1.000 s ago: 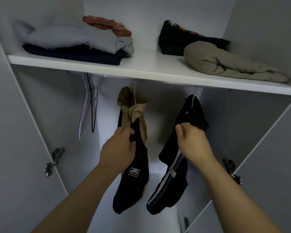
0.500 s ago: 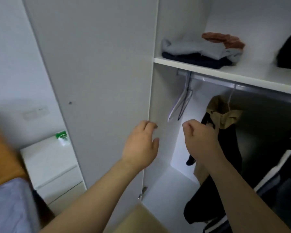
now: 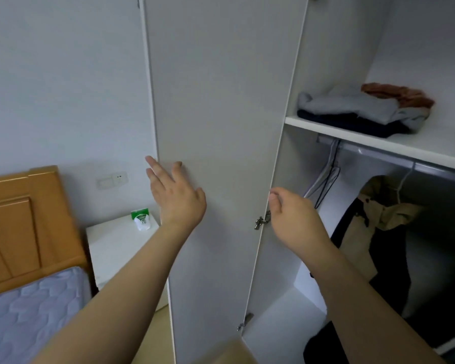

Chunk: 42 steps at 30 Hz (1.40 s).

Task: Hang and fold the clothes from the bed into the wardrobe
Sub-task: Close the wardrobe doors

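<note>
A: Item one, left hand (image 3: 177,195)?
B: Raised against the inner face of the open wardrobe door (image 3: 221,101), at its left edge. Fingers straight and spread apart, gripping nothing; whether the palm presses the panel, cannot tell

A: Item two, right hand (image 3: 292,216)?
B: Near the door's hinged edge, just right of the middle hinge (image 3: 262,220). Fingers loosely curled, thumb on top, nothing held; apart from the hanging clothes

A: Clothes, folded?
B: One stack at the left end of the wardrobe shelf (image 3: 352,134): dark navy garment (image 3: 352,124) at the bottom, grey garment (image 3: 352,103) on it, rust-coloured garment (image 3: 397,93) at the top, toward the far right of the pile

A: Clothes, hung?
B: Under the shelf, on the rail (image 3: 378,153): a khaki garment (image 3: 386,206) on a white hanger, with a black garment (image 3: 389,258) draped about it and reaching down toward the wardrobe floor. Which one lies outermost, cannot tell. More dark cloth sits low at the near right edge, too cut off to name

A: Spare hangers?
B: Several empty hangers (image 3: 323,179), pale and dark, bunched at the rail's left end, well left of the khaki piece

A: Room fittings, left of the door?
B: Wooden headboard (image 3: 16,219), quilted mattress (image 3: 24,311) below it, white bedside cabinet (image 3: 116,248) between bed and door, a green-and-white pack (image 3: 141,219) on its far corner, a wall socket (image 3: 113,179) above
</note>
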Each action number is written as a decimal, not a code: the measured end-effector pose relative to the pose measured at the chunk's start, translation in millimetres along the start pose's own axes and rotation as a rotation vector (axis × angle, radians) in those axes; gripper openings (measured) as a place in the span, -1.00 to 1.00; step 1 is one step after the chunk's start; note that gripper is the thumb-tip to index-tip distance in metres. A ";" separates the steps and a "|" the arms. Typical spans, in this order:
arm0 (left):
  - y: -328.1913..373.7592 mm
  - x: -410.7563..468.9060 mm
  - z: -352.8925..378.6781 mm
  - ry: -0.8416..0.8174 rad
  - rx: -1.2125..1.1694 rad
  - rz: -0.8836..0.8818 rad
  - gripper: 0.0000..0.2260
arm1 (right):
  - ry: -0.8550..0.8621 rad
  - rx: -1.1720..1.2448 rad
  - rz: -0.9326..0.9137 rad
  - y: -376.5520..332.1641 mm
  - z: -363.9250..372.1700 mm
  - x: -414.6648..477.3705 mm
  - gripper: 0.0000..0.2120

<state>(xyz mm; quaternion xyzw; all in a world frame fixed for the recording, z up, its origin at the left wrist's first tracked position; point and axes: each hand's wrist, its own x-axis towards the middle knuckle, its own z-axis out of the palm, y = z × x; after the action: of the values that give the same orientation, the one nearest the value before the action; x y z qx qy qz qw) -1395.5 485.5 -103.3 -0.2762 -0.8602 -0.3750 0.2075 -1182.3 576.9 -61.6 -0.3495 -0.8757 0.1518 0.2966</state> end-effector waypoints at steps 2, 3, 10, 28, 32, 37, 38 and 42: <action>-1.7 6.0 4.3 0.020 -0.045 0.004 -0.39 | 0.007 -0.008 0.011 3.0 -3.7 2.9 -0.68; -2.1 7.2 5.7 0.033 -0.062 -0.001 -0.40 | 0.011 -0.007 0.021 5.2 -5.7 4.6 -0.67; -2.1 -1.6 -6.1 0.144 -0.250 -0.086 -0.27 | 0.034 0.003 0.063 13.1 -13.5 5.2 -0.67; 82.8 -78.6 -41.4 -0.012 -0.300 0.352 -0.67 | 0.164 0.025 0.123 47.5 -47.2 -19.0 -0.65; 111.7 -87.0 -30.9 -0.044 -0.295 0.616 -0.40 | 0.218 0.052 0.209 70.4 -57.1 -25.5 -0.68; 164.1 -91.1 3.8 -0.107 -0.343 0.799 -0.27 | 0.272 0.025 0.366 98.3 -71.8 -35.5 -0.67; 176.3 -92.6 11.4 -0.152 -0.351 0.811 -0.23 | 0.284 0.023 0.402 104.6 -74.5 -37.7 -0.67; 213.5 -97.9 42.4 -0.296 -0.404 0.851 -0.16 | 0.318 0.023 0.499 126.6 -87.5 -49.0 -0.70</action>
<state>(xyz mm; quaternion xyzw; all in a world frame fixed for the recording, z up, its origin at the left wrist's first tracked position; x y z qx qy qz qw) -1192.7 607.3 -72.0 -0.6880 -0.6016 -0.3729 0.1601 -1033.0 637.4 -73.7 -0.5702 -0.7034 0.1735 0.3874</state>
